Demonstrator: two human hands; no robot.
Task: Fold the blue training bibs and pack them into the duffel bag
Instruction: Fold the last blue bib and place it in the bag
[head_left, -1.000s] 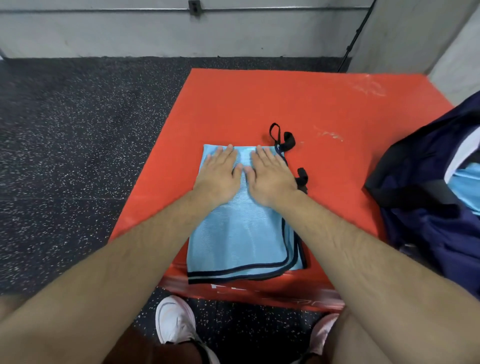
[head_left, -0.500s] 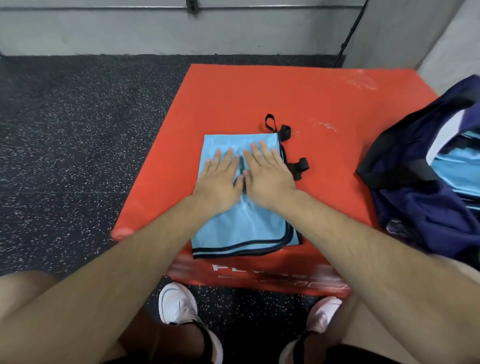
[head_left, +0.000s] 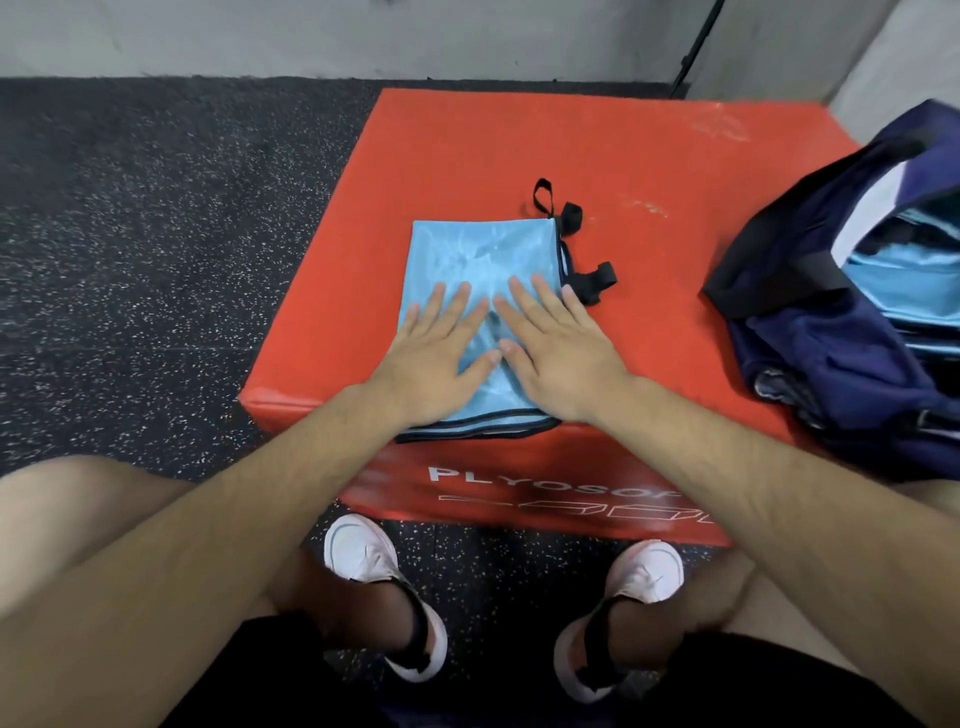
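Head — left hand, right hand slid along bib.

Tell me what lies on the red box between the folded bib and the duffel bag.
Head view: only black straps, poking out right of the folded bib; beyond them the red box is bare up to the duffel bag.

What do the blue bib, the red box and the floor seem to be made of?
Blue bib: thin synthetic fabric, probably polyester, slightly shiny with fine wrinkles and black binding. Red box: probably vinyl-covered foam, smooth with pale scuffs. Floor: likely rubber, matte black with light speckles.
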